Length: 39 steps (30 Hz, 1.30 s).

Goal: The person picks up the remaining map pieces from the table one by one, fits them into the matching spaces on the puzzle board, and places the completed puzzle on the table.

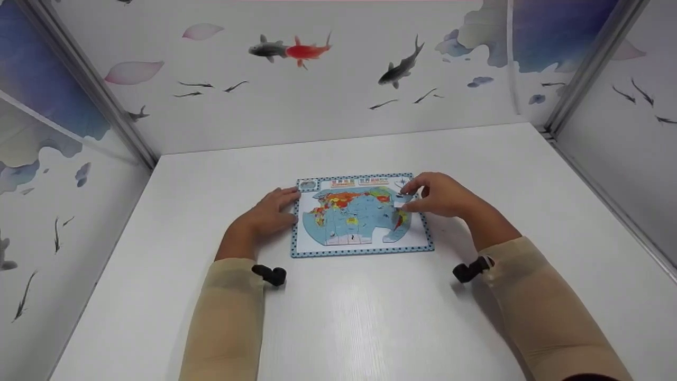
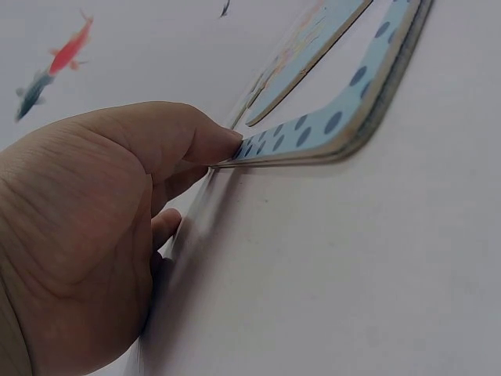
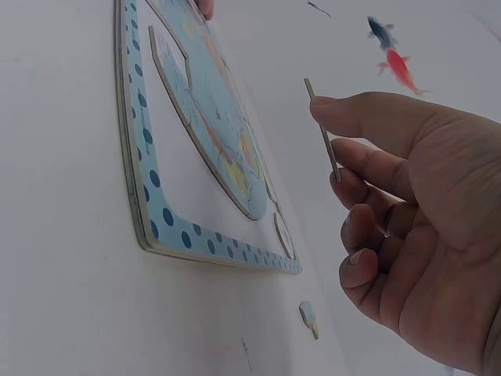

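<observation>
A world map puzzle (image 1: 365,251) with a blue dotted border lies flat on the table. My left hand (image 1: 270,211) rests at its left edge, and the left wrist view shows the thumb (image 2: 219,143) touching the dotted border. Above the map's right side, my right hand (image 1: 441,196) pinches a thin puzzle piece (image 3: 324,133) between thumb and fingers. That piece appears edge-on in the right wrist view, raised off the board. A white gap (image 1: 381,233) shows at the map's lower right; the right fingers partly cover its upper right.
Beyond the board, a small loose puzzle piece (image 3: 308,315) lies on the table in the right wrist view. The white table (image 1: 338,317) meets a back wall (image 1: 338,116) printed with fish, with side panels left and right.
</observation>
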Each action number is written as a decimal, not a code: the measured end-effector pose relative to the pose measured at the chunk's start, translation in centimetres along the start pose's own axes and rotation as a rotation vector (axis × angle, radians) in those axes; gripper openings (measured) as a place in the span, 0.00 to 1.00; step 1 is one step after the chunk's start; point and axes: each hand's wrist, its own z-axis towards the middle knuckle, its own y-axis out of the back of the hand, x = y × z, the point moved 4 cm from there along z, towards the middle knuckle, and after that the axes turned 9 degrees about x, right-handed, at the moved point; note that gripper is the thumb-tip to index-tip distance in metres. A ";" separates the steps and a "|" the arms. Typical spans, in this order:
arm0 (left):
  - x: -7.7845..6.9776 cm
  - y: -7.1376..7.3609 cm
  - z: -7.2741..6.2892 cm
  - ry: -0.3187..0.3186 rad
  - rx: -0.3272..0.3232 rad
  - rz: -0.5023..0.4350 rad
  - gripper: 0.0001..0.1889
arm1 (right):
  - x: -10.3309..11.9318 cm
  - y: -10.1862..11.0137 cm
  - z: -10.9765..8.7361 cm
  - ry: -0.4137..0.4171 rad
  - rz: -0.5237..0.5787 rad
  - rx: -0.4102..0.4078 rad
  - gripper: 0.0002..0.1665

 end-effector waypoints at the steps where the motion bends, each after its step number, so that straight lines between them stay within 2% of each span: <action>1: 0.0 0.0 0.0 0.000 0.000 0.000 0.38 | 0.2 -0.1 0.0 0.008 -0.001 0.003 0.25; 10: 0.1 0.0 0.4 -0.024 0.010 0.034 0.38 | 1.6 -0.9 -0.5 0.092 -0.036 0.013 0.21; 18: 0.2 0.0 0.5 -0.009 0.014 0.014 0.38 | 2.3 -1.6 -0.8 0.076 -0.061 0.040 0.25; 32: 0.2 0.0 0.5 -0.012 0.011 0.015 0.38 | 3.2 -3.1 -0.8 0.078 -0.061 0.062 0.23; 39: 0.0 0.1 0.3 -0.018 0.014 -0.012 0.40 | 3.3 -3.9 -0.6 0.111 -0.070 0.091 0.21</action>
